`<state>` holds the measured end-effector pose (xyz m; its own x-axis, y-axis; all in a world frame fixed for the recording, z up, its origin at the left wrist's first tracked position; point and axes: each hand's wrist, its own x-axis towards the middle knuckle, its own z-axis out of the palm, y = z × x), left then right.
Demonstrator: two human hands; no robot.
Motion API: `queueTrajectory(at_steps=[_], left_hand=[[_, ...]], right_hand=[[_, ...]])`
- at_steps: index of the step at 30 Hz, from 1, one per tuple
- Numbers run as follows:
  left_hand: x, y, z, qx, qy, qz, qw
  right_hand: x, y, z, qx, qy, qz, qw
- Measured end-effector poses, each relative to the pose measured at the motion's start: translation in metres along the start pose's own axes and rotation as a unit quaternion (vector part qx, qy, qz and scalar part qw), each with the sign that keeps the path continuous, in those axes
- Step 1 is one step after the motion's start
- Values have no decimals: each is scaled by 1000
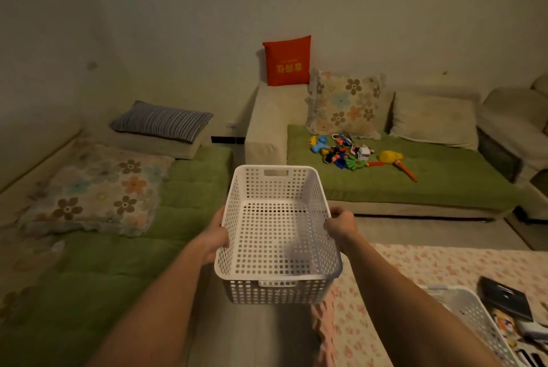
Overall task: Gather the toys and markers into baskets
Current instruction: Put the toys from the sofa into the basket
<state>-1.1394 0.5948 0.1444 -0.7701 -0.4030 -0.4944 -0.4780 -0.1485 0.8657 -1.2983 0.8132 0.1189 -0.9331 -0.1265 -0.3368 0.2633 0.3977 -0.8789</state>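
Green-cushioned sofa (430, 185), far right: bright plastic toys (350, 153) heaped near its floral pillow, well apart from the basket. White perforated plastic basket (278, 233), empty, held in mid-air, centre. Left hand (215, 237) and right hand (341, 225) clamp its long rims, fingers curled. Risk: thin walls flex, grip slips; a tilted basket would spill once loaded.

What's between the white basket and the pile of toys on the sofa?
In the head view, only bare green sofa cushion lies between the white basket and the pile of toys.
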Motion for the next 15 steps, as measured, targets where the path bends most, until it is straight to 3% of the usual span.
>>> queueTrajectory(at_steps=[10, 15], left_hand=[[97, 46, -18, 29, -21, 8, 999], [164, 84, -6, 24, -43, 9, 999]], right_hand=[[67, -45, 20, -33, 46, 3, 998], [138, -65, 20, 10, 42, 25, 999]])
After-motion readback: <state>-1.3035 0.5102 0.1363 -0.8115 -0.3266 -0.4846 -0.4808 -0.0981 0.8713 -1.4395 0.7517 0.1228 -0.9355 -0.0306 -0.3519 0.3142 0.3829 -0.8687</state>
